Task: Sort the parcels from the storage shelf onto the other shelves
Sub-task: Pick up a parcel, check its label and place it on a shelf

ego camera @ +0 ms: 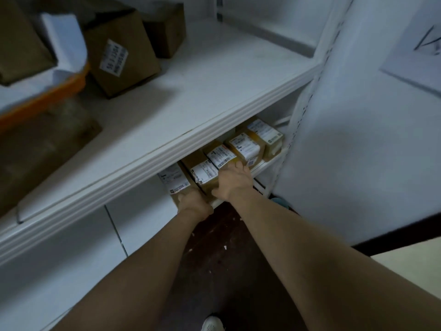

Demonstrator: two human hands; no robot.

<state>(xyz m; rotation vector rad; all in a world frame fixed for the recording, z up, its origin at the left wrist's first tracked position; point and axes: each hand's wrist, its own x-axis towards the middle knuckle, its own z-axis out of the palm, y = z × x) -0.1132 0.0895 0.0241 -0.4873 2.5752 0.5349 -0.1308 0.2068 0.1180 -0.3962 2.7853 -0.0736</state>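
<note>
Head cam | row of parcels sits right under the white shelf board | left hand curled round the labelled parcel at its front corner, right hand laid flat on top, fingers straight-ish, hands close but apart | looks like it's being seated in the row | next, I'd guess: nudge it flush under the board, then let go

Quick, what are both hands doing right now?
Left hand: fingers curled, grips the leftmost parcel.
Right hand: open, fingers spread flat on the second parcel.
</note>
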